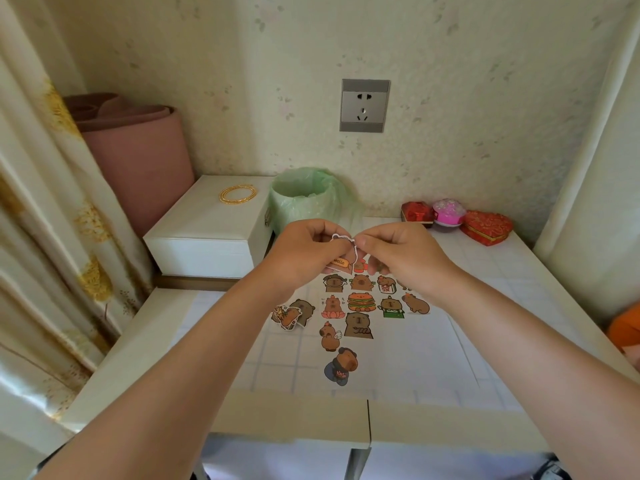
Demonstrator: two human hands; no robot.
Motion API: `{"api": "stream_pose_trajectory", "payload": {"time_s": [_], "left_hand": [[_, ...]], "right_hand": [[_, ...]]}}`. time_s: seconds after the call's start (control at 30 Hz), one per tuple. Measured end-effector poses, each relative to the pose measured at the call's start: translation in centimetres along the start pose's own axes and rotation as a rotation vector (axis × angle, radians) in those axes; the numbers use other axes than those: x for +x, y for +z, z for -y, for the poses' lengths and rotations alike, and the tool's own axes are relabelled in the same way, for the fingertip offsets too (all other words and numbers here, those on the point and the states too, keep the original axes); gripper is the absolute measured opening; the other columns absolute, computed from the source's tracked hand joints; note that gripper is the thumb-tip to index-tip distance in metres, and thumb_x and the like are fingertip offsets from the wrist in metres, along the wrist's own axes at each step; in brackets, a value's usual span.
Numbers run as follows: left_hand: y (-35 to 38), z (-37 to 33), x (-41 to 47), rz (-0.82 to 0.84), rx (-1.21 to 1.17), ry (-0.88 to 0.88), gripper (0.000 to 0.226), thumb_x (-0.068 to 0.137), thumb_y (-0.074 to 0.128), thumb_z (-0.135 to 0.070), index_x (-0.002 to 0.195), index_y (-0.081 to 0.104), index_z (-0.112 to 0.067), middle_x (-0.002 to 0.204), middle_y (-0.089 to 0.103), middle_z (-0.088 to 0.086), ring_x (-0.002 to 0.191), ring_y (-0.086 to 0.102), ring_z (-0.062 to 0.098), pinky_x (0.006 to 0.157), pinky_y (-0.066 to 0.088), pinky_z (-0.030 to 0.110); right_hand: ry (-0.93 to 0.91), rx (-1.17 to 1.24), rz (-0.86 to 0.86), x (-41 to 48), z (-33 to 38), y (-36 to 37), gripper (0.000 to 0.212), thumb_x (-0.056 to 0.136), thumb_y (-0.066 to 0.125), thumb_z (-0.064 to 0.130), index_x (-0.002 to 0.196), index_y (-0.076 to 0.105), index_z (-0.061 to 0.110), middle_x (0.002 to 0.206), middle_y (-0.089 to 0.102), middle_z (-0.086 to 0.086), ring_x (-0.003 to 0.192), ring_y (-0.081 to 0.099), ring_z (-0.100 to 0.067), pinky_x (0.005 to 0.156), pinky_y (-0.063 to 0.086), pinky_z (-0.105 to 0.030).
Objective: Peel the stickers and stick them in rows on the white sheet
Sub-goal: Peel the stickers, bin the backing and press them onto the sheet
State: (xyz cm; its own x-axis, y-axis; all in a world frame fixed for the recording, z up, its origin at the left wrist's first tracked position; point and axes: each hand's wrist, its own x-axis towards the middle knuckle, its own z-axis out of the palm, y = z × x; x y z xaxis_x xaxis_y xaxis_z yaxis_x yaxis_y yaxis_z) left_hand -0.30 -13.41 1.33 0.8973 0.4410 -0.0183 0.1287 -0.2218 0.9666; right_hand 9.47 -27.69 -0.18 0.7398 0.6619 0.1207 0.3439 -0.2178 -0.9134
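Note:
Both hands are raised above the far edge of the white sheet (408,355). My left hand (304,251) pinches a capybara sticker (341,263) with an orange "Hello" tag, and my right hand (398,251) pinches its white top edge. Several capybara stickers (360,303) lie in rows on the sheet below the hands. A small pile of unpeeled stickers (292,313) sits at the sheet's left side. One sticker (341,365) lies alone nearest to me.
A green-lined bin (301,199) stands behind the hands. A white box (207,230) with a gold bracelet (238,194) is at back left. Red gift boxes (486,226) and a pink ball sit at back right. The curtain (45,237) hangs at left.

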Motion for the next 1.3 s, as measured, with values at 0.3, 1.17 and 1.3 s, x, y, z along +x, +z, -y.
{"api": "stream_pose_trajectory", "payload": {"time_s": [0.3, 1.17, 1.3], "left_hand": [[-0.08, -0.02, -0.10, 0.011, -0.024, -0.014, 0.007, 0.087, 0.071, -0.010, 0.088, 0.072, -0.017, 0.084, 0.075, 0.005, 0.064, 0.068, 0.007, 0.053, 0.049, 0.014], [0.18, -0.39, -0.51, 0.021, 0.004, 0.020, 0.011, 0.083, 0.071, -0.003, 0.083, 0.072, -0.014, 0.073, 0.074, 0.003, 0.060, 0.068, 0.007, 0.052, 0.049, 0.014], [0.20, -0.37, -0.45, 0.015, -0.001, 0.014, 0.012, 0.082, 0.072, -0.004, 0.082, 0.072, -0.016, 0.074, 0.073, 0.002, 0.061, 0.068, 0.008, 0.053, 0.051, 0.014]], "right_hand": [[0.049, 0.025, 0.001, -0.07, 0.09, 0.01, 0.018, 0.096, 0.064, 0.022, 0.085, 0.078, 0.018, 0.067, 0.070, 0.004, 0.060, 0.060, -0.010, 0.061, 0.045, -0.026], [-0.110, -0.143, -0.061, -0.68, 0.67, 0.32, 0.025, 0.091, 0.061, 0.010, 0.073, 0.076, 0.020, 0.055, 0.064, 0.008, 0.052, 0.054, -0.003, 0.050, 0.041, -0.014], [-0.145, -0.183, -0.056, -0.68, 0.57, 0.39, 0.026, 0.091, 0.060, 0.011, 0.071, 0.074, 0.014, 0.053, 0.058, 0.000, 0.050, 0.047, -0.006, 0.049, 0.038, -0.022]]}}
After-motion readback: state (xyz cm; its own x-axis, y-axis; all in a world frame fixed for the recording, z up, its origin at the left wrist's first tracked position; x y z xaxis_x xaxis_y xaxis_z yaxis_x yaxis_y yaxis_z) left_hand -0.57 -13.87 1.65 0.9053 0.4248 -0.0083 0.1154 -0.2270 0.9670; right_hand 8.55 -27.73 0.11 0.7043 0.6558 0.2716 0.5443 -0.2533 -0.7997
